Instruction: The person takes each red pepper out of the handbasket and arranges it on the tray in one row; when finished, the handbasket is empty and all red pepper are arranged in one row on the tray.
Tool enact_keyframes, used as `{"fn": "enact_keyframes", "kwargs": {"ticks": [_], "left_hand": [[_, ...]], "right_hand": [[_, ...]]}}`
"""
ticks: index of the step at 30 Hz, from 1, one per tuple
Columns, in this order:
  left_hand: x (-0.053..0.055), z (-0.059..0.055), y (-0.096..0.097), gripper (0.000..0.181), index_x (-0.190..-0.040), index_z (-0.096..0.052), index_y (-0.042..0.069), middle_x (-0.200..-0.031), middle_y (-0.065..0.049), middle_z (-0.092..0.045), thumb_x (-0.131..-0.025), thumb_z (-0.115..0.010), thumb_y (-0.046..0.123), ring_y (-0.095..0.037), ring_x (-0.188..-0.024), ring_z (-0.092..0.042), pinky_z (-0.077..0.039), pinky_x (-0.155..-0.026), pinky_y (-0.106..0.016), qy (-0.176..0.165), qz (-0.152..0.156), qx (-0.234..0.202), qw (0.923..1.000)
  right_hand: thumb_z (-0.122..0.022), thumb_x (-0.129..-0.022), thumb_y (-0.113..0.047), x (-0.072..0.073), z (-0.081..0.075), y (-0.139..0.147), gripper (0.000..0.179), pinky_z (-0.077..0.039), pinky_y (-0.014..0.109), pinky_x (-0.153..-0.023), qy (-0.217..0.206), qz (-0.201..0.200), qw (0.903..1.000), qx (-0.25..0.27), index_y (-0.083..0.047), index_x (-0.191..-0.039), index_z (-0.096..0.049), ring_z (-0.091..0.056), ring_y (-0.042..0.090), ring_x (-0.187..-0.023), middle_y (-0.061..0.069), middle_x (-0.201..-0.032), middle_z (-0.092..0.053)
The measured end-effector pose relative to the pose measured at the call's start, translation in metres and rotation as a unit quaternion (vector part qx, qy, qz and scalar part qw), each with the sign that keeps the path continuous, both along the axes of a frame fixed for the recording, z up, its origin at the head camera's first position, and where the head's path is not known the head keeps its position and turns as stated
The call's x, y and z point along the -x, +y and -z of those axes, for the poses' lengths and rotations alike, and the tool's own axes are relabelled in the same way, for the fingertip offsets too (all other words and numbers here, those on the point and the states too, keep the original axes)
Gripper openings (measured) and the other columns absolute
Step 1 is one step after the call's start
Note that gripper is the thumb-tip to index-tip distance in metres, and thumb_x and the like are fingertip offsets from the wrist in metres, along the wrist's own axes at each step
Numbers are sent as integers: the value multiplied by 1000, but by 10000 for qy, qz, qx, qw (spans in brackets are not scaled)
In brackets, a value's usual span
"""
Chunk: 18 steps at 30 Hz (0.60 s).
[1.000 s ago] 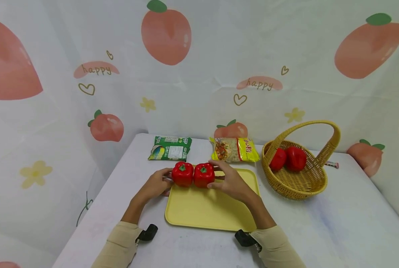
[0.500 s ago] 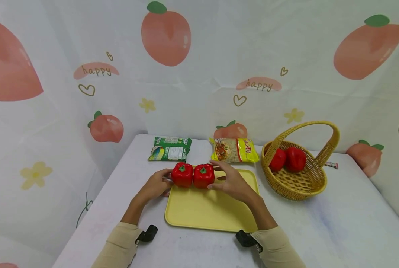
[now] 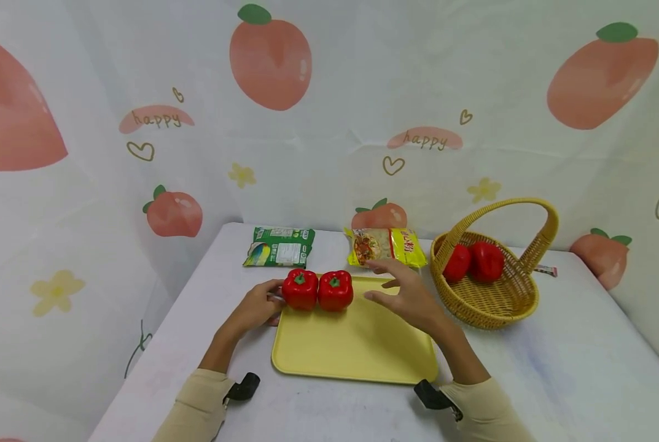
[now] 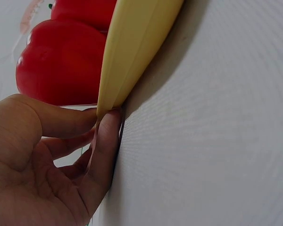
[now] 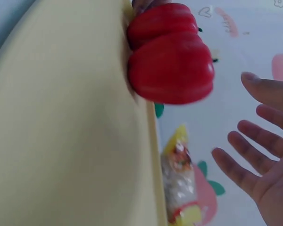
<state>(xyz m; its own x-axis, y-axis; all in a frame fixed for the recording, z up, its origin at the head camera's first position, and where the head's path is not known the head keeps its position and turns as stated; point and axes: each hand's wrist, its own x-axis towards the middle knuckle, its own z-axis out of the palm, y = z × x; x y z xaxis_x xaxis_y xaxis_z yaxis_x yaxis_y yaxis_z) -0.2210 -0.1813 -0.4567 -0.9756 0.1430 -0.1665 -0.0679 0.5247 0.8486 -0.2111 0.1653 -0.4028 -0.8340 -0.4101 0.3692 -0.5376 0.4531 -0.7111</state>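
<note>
Two red bell peppers, the left one [image 3: 300,289] and the right one [image 3: 336,290], stand side by side at the back left of a yellow tray [image 3: 357,350]. At the tray's left edge, my left hand [image 3: 256,305] pinches the rim; in the left wrist view the thumb [image 4: 68,121] lies on top and a finger [image 4: 105,141] is underneath. My right hand [image 3: 409,298] hovers above the tray's right side, fingers spread and apart from the peppers. The right wrist view shows its palm [image 5: 278,183] holding nothing.
A wicker basket [image 3: 497,313] with a tall handle and two red peppers [image 3: 486,261] stands right of the tray. Behind the tray lie a green packet [image 3: 279,247] and a yellow packet [image 3: 387,247]. A small wrapped stick [image 3: 546,270] lies beyond the basket. A printed cloth backs the table.
My right hand has let go of the right bell pepper and moved right, away from it. The left hand stays at the tray's edge, and both peppers keep their places.
</note>
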Motion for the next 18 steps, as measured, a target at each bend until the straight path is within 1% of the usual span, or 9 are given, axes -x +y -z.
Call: {"fn": "enact_keyframes", "kwargs": {"ticks": [4,6,9,11,12,15,18], "left_hand": [[-1,0,0,59,-151,-54,4,-133,-18,-64,-93,-63,6,-25,-98,-67,-65,-72,-33,2,11,-27,10000],[-2,-1,0,59,-151,-54,3,-133,-18,-64,-93,-64,6,-25,-99,-67,-65,-72,-33,7,14,-43,10000],[-3,-1,0,60,-151,-55,3,-133,-18,-65,-92,-64,5,-25,-98,-67,-65,-72,-33,14,9,-39,10000],[-3,-2,0,61,-151,-54,3,-133,-19,-64,-91,-64,5,-25,-98,-67,-65,-72,-33,9,0,-36,10000],[-3,-1,0,62,-152,-54,3,-133,-19,-64,-91,-64,5,-25,-97,-67,-65,-72,-33,7,-7,-29,10000],[-3,-1,0,62,-152,-53,2,-134,-19,-64,-91,-64,4,-25,-97,-67,-65,-72,-33,16,-15,-16,10000],[-2,-1,1,62,-152,-53,2,-134,-19,-64,-91,-64,5,-25,-97,-67,-65,-72,-33,27,-14,-13,10000]], "right_hand": [[-85,-88,-10,-6,-6,22,52,-65,47,-85,646,165,9977,-96,-6,-137,-67,-67,35,-119,14,-132,-69],[-86,-86,-7,-8,-9,33,51,-65,45,-83,867,274,9958,-136,-6,-134,-68,-68,33,-116,12,-128,-71],[-86,-84,-2,-10,-13,50,50,-66,39,-80,1120,458,9926,-137,-5,-131,-70,-68,20,-110,9,-122,-72],[-86,-82,1,-10,-16,62,50,-65,30,-79,1305,591,9896,-135,-3,-129,-70,-66,9,-107,10,-119,-73],[-86,-82,2,-10,-18,68,50,-64,26,-79,1356,657,9885,-137,-2,-129,-71,-65,4,-106,11,-118,-73],[-86,-81,4,-11,-25,85,50,-60,16,-80,1530,868,9841,-253,0,-128,-70,-64,-3,-103,14,-119,-73],[-85,-82,5,-11,-32,102,50,-57,11,-82,1514,1023,9824,-392,0,-129,-69,-64,-4,-103,15,-120,-72]]}}
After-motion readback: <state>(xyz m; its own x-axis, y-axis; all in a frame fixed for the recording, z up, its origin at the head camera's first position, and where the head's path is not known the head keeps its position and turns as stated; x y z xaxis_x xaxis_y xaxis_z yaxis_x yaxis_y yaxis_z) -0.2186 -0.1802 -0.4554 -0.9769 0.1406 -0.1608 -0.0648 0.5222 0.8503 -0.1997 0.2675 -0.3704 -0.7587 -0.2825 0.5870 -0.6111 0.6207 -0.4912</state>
